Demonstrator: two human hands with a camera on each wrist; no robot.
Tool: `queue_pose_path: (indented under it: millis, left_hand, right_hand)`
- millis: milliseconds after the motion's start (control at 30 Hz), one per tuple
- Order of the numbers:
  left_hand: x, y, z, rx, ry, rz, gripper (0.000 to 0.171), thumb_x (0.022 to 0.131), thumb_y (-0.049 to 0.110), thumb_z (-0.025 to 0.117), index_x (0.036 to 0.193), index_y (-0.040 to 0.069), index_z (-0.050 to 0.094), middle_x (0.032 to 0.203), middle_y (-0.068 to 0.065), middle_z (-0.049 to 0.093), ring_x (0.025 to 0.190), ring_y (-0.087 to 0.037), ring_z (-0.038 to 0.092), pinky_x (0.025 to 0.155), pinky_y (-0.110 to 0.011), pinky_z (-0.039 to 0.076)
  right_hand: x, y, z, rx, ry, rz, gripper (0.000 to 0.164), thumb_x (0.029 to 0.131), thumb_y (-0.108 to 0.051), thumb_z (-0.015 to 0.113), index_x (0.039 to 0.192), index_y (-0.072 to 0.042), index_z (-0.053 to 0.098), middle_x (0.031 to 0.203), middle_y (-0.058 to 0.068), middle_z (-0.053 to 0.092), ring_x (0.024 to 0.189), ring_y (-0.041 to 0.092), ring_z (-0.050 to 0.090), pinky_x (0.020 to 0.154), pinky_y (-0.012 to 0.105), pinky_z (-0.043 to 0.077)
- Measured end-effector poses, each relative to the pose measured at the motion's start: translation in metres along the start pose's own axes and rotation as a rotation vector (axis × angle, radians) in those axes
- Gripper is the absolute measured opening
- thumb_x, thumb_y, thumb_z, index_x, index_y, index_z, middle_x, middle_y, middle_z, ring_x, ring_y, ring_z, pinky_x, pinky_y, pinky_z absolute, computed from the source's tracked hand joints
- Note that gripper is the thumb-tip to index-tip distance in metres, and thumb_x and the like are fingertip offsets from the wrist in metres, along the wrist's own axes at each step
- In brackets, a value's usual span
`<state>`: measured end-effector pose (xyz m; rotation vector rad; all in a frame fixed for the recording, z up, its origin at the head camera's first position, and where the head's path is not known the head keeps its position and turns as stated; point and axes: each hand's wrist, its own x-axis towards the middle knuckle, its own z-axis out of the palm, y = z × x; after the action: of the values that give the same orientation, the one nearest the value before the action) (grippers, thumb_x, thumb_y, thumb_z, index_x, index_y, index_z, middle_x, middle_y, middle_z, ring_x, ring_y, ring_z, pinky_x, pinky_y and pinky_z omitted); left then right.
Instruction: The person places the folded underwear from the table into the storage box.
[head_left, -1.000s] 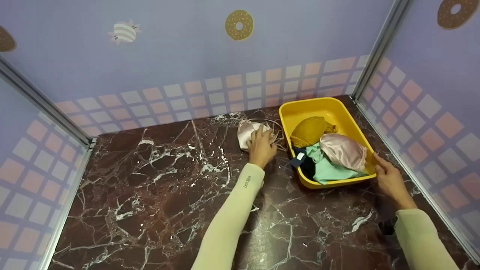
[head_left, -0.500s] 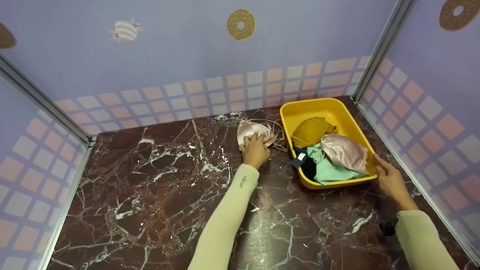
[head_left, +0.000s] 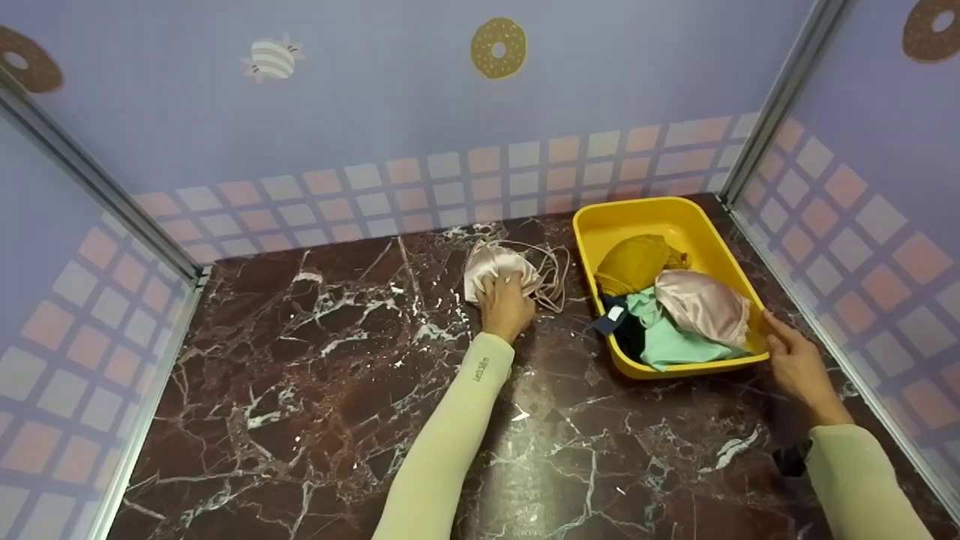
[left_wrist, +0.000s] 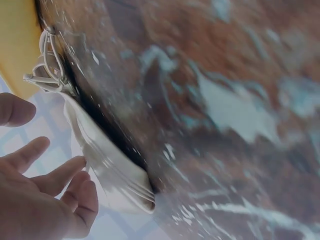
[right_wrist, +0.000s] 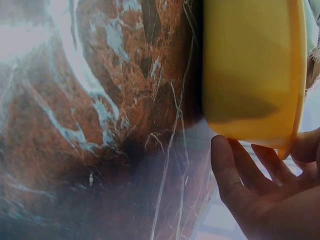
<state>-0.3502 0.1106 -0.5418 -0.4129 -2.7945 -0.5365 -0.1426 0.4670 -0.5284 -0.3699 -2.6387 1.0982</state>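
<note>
A pale pink satin bra [head_left: 491, 261] with thin straps bunched at its right lies on the marbled surface, left of a yellow plastic tub [head_left: 709, 225]. My left hand [head_left: 505, 306] rests on its front part. Up close in the left wrist view, the fingertips of the left hand [left_wrist: 40, 200] meet the satin bra [left_wrist: 107, 165] while the thumb stays apart from it. At the tub's right front corner, my right hand [head_left: 802, 371] holds the rim. In the right wrist view, the fingers of the right hand [right_wrist: 275, 195] lie along the tub's outer wall [right_wrist: 250, 75], with the thumb at the rim.
Inside the tub are a mustard bra [head_left: 634, 262], a pink satin bra [head_left: 701, 304], mint green fabric [head_left: 675, 341] and dark navy fabric with a tag [head_left: 611, 319] hanging over the left edge. Tile-patterned walls [head_left: 390, 97] enclose the back and sides.
My left hand has moved slightly left and toward me over the bra, and the bra with its straps has shifted left, away from the tub. The right hand stays at the tub's rim.
</note>
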Motion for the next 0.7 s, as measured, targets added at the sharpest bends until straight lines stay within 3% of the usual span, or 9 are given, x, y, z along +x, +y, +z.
queue_pose_path:
  millis: [267, 467, 567, 700]
  left_hand:
    - [-0.006, -0.019, -0.006, -0.016, -0.013, -0.038, 0.04, 0.069, 0.019, 0.06, 0.108, 0.014, 0.057, 0.102, -0.007, 0.058, 0.109, -0.033, 0.037, 0.085, -0.049, 0.028]
    - [-0.009, -0.026, -0.01, 0.006, -0.053, -0.068, 0.028, 0.07, 0.02, 0.061, 0.098, 0.013, 0.059, 0.095, -0.006, 0.061, 0.1, -0.031, 0.042, 0.084, -0.047, 0.028]
    - [-0.011, -0.03, -0.015, 0.006, -0.066, -0.049, 0.02, 0.073, 0.024, 0.06, 0.089, 0.012, 0.058, 0.089, -0.007, 0.062, 0.096, -0.03, 0.045, 0.086, -0.047, 0.028]
    - [-0.02, -0.04, -0.022, 0.018, -0.052, 0.017, 0.014, 0.075, 0.023, 0.057, 0.083, 0.011, 0.057, 0.08, -0.011, 0.062, 0.089, -0.029, 0.049, 0.078, -0.043, 0.034]
  right_hand:
    - [0.001, 0.0, -0.001, -0.014, -0.018, -0.005, 0.041, 0.093, -0.012, 0.03, 0.132, -0.001, 0.028, 0.122, 0.036, 0.031, 0.098, 0.041, 0.037, 0.079, 0.05, 0.029]
    - [0.002, 0.002, -0.003, -0.053, -0.02, -0.023, 0.041, 0.092, -0.012, 0.03, 0.132, -0.001, 0.029, 0.12, 0.036, 0.034, 0.082, 0.037, 0.04, 0.065, 0.037, 0.031]
    - [0.003, 0.003, -0.004, -0.055, -0.015, -0.03, 0.041, 0.092, -0.01, 0.03, 0.132, -0.001, 0.029, 0.119, 0.036, 0.035, 0.081, 0.037, 0.041, 0.063, 0.033, 0.03]
    - [0.003, 0.003, -0.003, -0.041, -0.028, -0.034, 0.041, 0.092, -0.009, 0.03, 0.132, 0.0, 0.028, 0.122, 0.036, 0.032, 0.085, 0.038, 0.039, 0.064, 0.033, 0.029]
